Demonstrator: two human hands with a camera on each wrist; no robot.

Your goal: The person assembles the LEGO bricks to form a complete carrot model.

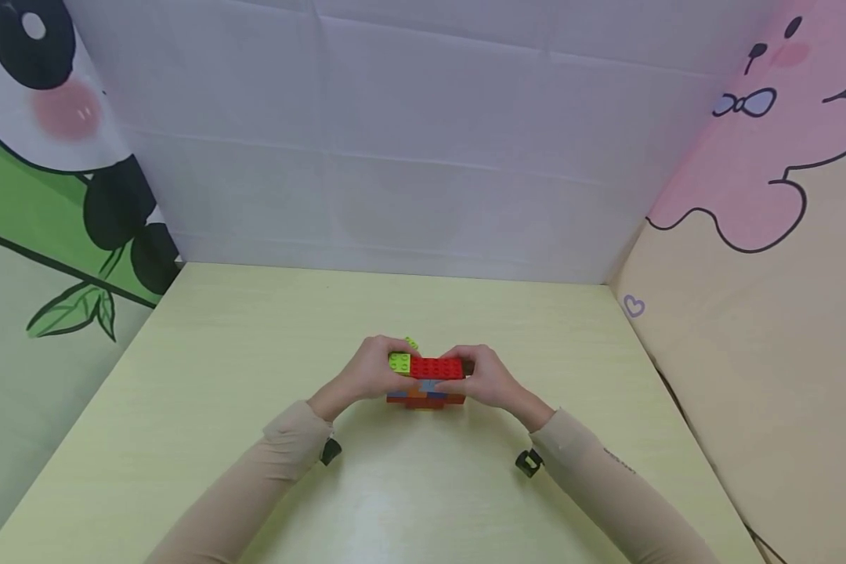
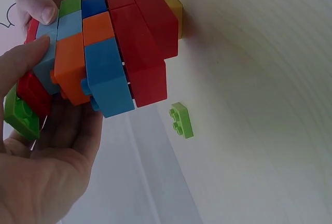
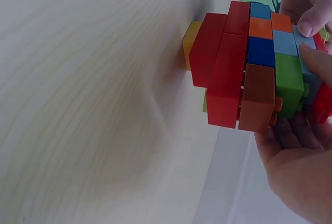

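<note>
A build of stacked toy building bricks [image 1: 437, 368] stands upright over the middle of the table. My left hand [image 1: 366, 372] grips its left end, thumb on the near face and fingers behind. At the other end my right hand [image 1: 489, 380] holds it the same way. A red brick and a light green brick [image 1: 399, 362] form the top layer. Below come layers of light blue, orange, green, brown and blue bricks [image 2: 109, 71], then long red bricks [image 3: 225, 81]. The lowest visible piece is a yellow brick [image 3: 191, 45]. My palms hide parts of the far side.
A loose light green brick [image 2: 181, 121] lies on the pale wooden table [image 1: 423, 486] just behind the build. A white cloth backdrop [image 1: 395, 157] rises at the table's far edge, with printed panels along the left and right sides.
</note>
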